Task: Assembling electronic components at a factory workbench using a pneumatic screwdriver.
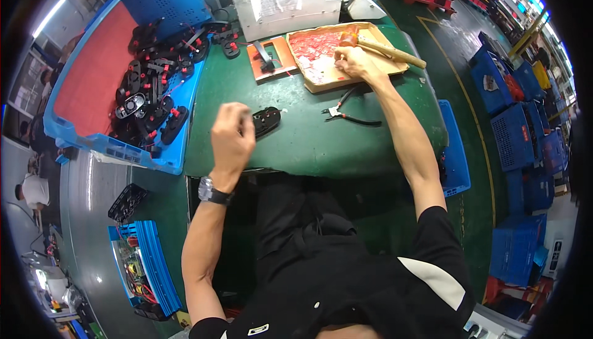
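Observation:
My left hand (233,136), slightly blurred, hovers over the near left part of the green workbench (296,144) with its fingers curled in. Whatever it may hold is hidden. Just right of it lies a black oval plastic part (267,121) with small holes. My right hand (354,63) reaches into a shallow cardboard tray (333,84) of small red pieces (315,49). Its fingertips are pinched together; what is between them is too small to make out. A mallet (389,50) rests across the tray's right side, its head just beyond that hand.
Pliers (352,117) with black handles lie in front of the tray. Left of it sits an orange fixture (272,61) with a black part. A blue crate (86,135) of black parts stands at left, and a white metal machine (284,15) at the back.

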Demonstrator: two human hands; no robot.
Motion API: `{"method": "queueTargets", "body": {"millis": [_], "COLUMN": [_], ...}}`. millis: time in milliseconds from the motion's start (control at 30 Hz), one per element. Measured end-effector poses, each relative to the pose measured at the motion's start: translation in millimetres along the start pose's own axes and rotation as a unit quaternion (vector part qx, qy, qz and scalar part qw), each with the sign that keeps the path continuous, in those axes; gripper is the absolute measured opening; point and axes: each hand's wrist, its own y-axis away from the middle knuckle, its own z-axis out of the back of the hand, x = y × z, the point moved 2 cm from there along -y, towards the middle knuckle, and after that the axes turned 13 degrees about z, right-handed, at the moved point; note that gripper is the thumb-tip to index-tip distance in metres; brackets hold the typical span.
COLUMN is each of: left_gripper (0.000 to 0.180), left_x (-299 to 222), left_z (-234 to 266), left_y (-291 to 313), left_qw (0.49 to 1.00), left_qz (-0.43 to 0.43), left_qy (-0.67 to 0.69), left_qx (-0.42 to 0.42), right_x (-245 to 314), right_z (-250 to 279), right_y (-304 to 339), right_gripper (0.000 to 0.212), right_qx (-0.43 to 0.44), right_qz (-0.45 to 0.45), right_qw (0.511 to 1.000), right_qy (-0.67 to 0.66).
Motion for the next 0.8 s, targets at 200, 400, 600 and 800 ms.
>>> {"method": "queueTargets", "body": {"millis": [200,400,600,800], "left_gripper": [0.036,0.050,0.029,0.024], "left_x": [56.8,55.0,43.3,30.1], "left_z": [-5.8,-29.0,-30.6,-46.2], "left_y": [-37.4,-29.0,-34.9,14.3], "left_qw": [0.976,0.955,0.947,0.780], "left_qz": [0.132,0.077,0.208,0.358], "left_qy": [-0.122,-0.142,-0.019,0.504], "left_qx": [0.126,0.248,0.242,0.096], "right_x": [102.6,148.9,156.4,164.4], "right_z": [-20.5,-64.9,-62.5,-58.1], "right_y": [37.0,88.9,101.2,113.0], "right_gripper": [0.011,0.018,0.017,0.017], "right_qx": [-0.083,-0.021,0.060,0.068], "right_qz": [0.086,0.103,0.124,0.046], "right_qw": [0.954,0.958,0.990,0.996], "right_qy": [-0.276,-0.268,-0.026,0.031]}}
